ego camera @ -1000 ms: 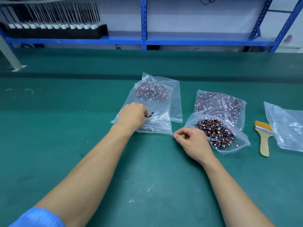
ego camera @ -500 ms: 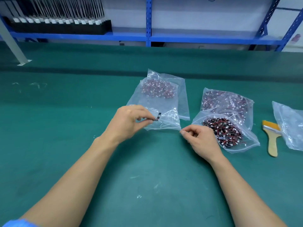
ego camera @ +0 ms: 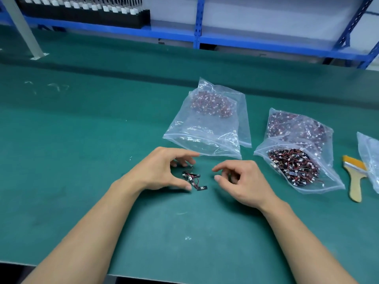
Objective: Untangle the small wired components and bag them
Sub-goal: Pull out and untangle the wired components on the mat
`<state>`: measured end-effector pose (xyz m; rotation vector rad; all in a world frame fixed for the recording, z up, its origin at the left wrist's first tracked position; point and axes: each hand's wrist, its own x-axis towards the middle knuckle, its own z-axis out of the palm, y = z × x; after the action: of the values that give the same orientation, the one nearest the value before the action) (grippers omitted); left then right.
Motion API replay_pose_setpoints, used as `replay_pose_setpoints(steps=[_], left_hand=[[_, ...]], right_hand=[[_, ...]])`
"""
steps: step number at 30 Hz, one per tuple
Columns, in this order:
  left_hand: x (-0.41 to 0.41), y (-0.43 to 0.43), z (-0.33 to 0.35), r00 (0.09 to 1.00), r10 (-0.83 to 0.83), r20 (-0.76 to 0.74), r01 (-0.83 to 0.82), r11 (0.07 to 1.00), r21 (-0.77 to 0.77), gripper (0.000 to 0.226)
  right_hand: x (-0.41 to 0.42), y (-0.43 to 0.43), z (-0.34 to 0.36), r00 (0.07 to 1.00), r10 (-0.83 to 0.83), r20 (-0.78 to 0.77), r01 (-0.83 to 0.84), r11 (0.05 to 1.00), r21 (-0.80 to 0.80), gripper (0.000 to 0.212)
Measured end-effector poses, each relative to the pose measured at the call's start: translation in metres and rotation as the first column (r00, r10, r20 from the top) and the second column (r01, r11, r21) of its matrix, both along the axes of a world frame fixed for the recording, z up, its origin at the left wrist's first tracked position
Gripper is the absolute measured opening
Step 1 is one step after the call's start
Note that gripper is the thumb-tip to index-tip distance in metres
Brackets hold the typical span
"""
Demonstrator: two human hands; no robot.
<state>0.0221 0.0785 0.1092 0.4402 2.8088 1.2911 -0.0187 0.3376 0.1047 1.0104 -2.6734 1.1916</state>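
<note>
A small tangle of wired components (ego camera: 193,179), black parts with red wires, lies on the green mat between my hands. My left hand (ego camera: 162,169) arches just left of it, thumb and fingers spread near the tangle without gripping it. My right hand (ego camera: 244,181) hovers to the right with loosely curled fingers and holds nothing. A clear zip bag (ego camera: 205,138) lies just beyond the hands, with components gathered at its far end. To the right, an open bag (ego camera: 326,181) holds a dense pile of tangled components.
Another filled bag (ego camera: 297,126) lies behind the open one, and a further clear bag (ego camera: 369,156) sits at the right edge. A wooden brush (ego camera: 354,181) lies between them. Blue shelving (ego camera: 196,23) runs along the back, and the mat's near edge is close to me.
My left hand has drawn back from the clear bag's mouth toward me and let go of the small tangle, which now lies on the mat. My right hand has shifted right and loosened.
</note>
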Motion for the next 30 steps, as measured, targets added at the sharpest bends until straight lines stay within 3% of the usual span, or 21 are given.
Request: replay_pose_setpoints(steps=[4, 9, 14, 23, 30], left_hand=[[-0.001, -0.006, -0.002, 0.999, 0.03, -0.013, -0.03, 0.999, -0.029, 0.061], [-0.003, -0.006, -0.003, 0.999, 0.019, -0.025, -0.021, 0.998, -0.06, 0.035], [-0.002, -0.012, -0.005, 0.998, 0.059, 0.008, -0.059, 0.998, -0.028, 0.04], [0.004, -0.014, 0.002, 0.995, 0.089, -0.044, -0.091, 0.994, -0.059, 0.05], [0.004, 0.003, -0.002, 0.991, 0.031, -0.134, -0.048, 0.991, -0.122, 0.027]], right_hand=[[-0.002, -0.023, 0.008, 0.991, 0.123, 0.046, -0.13, 0.976, 0.173, 0.026], [-0.002, -0.032, 0.003, 0.989, 0.145, 0.009, -0.145, 0.973, 0.182, 0.014], [-0.002, -0.021, 0.0, 0.992, 0.127, 0.012, -0.127, 0.977, 0.17, 0.002], [-0.006, -0.006, -0.001, 0.992, 0.077, 0.097, -0.084, 0.994, 0.074, 0.006], [-0.01, -0.004, -0.004, 0.988, -0.001, 0.156, -0.002, 1.0, 0.018, 0.009]])
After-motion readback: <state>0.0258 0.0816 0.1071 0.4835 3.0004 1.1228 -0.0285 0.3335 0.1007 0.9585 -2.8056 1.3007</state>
